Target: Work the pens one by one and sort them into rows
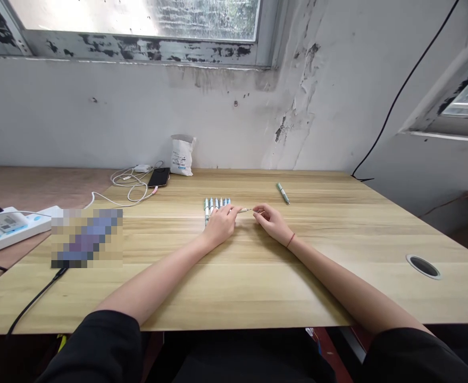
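Observation:
My left hand (221,222) is closed around a slim pale pen (243,210) whose thin end points right. Just across from that end, my right hand (273,221) has its fingers curled into a pinch. Something small and thin shows at its fingertips, too fine to name. Beyond my left hand lie several pens (211,204) side by side in a row, white and blue-green, partly covered by that hand. A single green pen (282,192) rests apart, at a slant, beyond my right hand.
The wooden desk (202,282) carries a white packet (182,156), a black phone (159,177) and a looped white cable (132,186) at the back left. A power strip (38,226) and a pixelated object (88,238) lie left. A round cable hole (423,266) is at right.

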Demonstrator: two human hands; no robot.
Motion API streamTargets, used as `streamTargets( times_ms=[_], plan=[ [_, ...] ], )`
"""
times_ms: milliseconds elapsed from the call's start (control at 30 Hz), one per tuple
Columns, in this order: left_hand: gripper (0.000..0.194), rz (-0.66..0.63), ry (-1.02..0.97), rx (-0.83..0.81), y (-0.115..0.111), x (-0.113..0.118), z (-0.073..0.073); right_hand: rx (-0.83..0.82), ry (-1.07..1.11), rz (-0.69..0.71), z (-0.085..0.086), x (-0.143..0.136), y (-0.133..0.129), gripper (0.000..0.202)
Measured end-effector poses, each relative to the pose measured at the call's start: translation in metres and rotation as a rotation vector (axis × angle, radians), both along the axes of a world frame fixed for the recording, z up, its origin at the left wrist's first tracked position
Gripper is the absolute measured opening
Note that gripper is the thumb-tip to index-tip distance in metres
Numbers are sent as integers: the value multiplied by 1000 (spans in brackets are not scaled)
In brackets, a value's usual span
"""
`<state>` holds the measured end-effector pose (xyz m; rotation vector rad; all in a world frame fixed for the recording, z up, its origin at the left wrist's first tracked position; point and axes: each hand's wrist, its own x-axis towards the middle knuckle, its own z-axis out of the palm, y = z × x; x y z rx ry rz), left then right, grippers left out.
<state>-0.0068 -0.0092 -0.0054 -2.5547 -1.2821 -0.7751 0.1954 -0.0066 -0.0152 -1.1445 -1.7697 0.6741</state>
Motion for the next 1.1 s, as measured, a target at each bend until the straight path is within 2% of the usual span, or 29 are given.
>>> streamTargets(
  times_ms=[367, 633, 933, 1100],
  plan=[
    [37, -45, -16, 24, 8, -2, -8, -23, 16, -10, -4, -1, 2, 18],
    [34, -68, -46, -4, 8, -3, -7, -9, -24, -11, -3, -1, 2, 20],
    [24, 13, -95, -37, 6, -2, -5, -14, -21, -26, -3, -1, 2, 22],
    [24, 31, -88, -45, 5, -2, -4, 7, -15, -31, -3, -1, 2, 22]
  ],
)
